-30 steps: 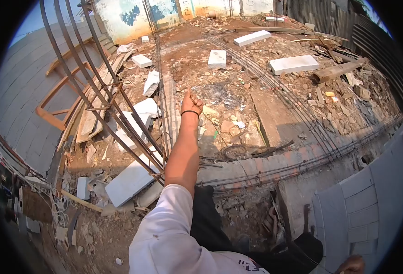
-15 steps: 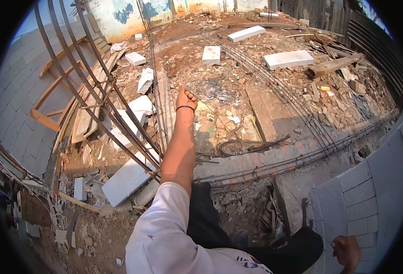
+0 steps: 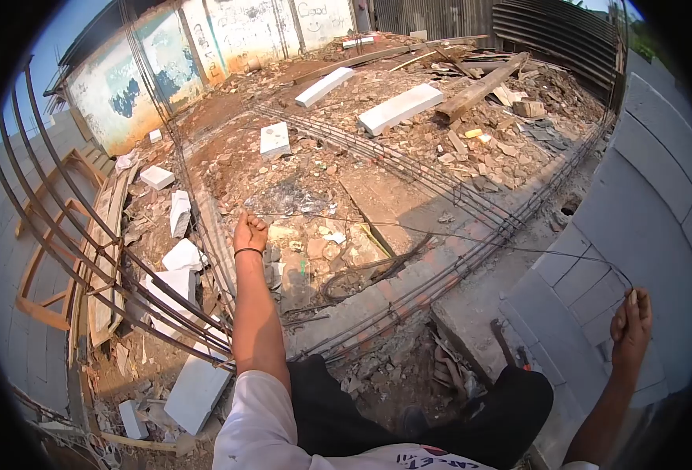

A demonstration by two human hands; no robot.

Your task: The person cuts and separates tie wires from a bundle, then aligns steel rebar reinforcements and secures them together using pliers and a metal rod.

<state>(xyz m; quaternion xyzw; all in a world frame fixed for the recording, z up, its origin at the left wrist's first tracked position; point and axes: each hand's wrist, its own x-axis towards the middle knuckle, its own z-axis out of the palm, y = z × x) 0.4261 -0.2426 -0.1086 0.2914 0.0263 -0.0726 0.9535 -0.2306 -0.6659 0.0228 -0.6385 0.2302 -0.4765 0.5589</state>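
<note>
My left hand (image 3: 250, 233) is stretched out over the rubble, its fingers closed on one end of a thin dark wire (image 3: 550, 251). The wire runs across to my right hand (image 3: 632, 329), which pinches the other end in front of the grey block wall. It sags a little and bends sharply close to the right fingers. Below the left hand lie a low brick footing (image 3: 409, 294) and long rebar bundles (image 3: 471, 270). A coil of dark wire (image 3: 369, 274) rests on the ground between the hands.
Curved upright rebar rods (image 3: 64, 235) stand to my left. White blocks (image 3: 399, 108) lie scattered over broken ground, with a wooden beam (image 3: 483, 88) behind. A grey block wall (image 3: 628, 227) rises at my right. A hammer-like tool (image 3: 505, 342) lies near my knee.
My right hand has risen from low at the right edge, and the wire now shows stretched between both hands. The view has turned right, so the scene and left hand appear further left.
</note>
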